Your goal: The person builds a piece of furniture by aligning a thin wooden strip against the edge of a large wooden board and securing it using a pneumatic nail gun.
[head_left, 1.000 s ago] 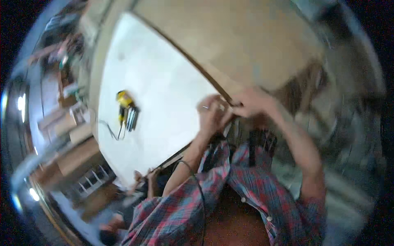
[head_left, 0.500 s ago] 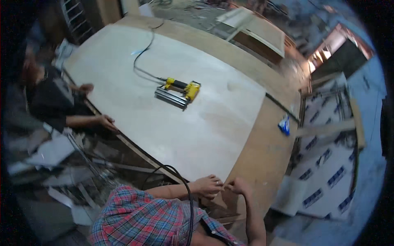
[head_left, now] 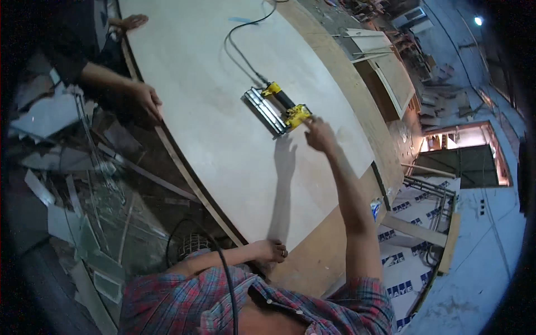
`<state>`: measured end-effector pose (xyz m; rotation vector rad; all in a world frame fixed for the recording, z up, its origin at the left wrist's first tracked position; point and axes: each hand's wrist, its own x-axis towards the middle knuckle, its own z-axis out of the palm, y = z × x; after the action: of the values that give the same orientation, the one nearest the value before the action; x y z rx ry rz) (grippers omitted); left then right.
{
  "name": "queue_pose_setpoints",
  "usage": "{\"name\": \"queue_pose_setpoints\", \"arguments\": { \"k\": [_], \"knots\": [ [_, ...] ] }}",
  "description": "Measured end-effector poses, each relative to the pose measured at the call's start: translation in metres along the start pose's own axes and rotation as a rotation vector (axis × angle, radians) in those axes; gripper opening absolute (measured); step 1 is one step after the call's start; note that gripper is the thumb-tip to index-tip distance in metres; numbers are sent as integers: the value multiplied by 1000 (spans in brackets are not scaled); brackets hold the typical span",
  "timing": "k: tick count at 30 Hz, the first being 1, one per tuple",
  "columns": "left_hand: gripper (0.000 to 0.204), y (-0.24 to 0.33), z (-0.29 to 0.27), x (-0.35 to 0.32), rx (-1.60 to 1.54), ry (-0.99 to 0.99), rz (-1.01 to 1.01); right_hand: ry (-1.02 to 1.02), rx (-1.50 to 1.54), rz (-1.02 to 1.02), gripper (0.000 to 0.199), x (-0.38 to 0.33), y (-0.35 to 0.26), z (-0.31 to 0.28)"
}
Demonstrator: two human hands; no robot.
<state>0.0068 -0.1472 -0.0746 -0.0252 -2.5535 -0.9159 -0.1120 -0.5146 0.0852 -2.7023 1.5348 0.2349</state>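
A large pale panel (head_left: 223, 151) lies flat on the wooden worktable. At its near corner my left hand (head_left: 271, 252), wearing a ring, is closed with fingers curled over the edge. My right arm stretches forward across the panel. The right hand (head_left: 322, 135) is at the yellow head of a nail gun (head_left: 279, 109); its fingertips reach the tool but are not wrapped round it. The nail gun, yellow and black with a silver magazine, lies on its side. A black air hose (head_left: 239, 47) runs from it toward the far edge.
A co-worker's hand (head_left: 147, 100) rests on the panel's left edge, another hand (head_left: 134, 22) farther back. Scrap boards (head_left: 61, 114) litter the floor at left. A small blue packet (head_left: 375, 208) sits at the table's right edge. Another hose (head_left: 228, 273) crosses near my left arm.
My right hand has left the panel's near corner and reached forward to the nail gun. The left hand stays at the corner. The view has turned and shifted.
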Motion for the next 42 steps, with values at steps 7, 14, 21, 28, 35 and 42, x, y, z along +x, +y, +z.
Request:
{"name": "queue_pose_setpoints", "arguments": {
  "k": [7, 14, 21, 28, 35, 42],
  "knots": [
    [42, 34, -20, -16, 52, -40, -224, 75, 227, -46, 38, 89, 52, 45],
    [43, 77, 16, -44, 81, 321, -554, 48, 89, -30, 36, 63, 36, 61],
    [43, 125, 35, -36, 295, 743, -880, 79, 52, 92, 39, -33, -10, 68],
    [50, 132, 33, -51, 38, 1138, -1117, 60, 104, 1, 32, -140, -54, 67],
    [46, 118, 29, -53, 74, 1172, -1082, -227, 422, -133, 33, -156, -55, 36],
    [50, 115, 39, -48, 30, 1184, -1091, -209, -287, -623, 76, -110, -47, 41]
  ]
}}
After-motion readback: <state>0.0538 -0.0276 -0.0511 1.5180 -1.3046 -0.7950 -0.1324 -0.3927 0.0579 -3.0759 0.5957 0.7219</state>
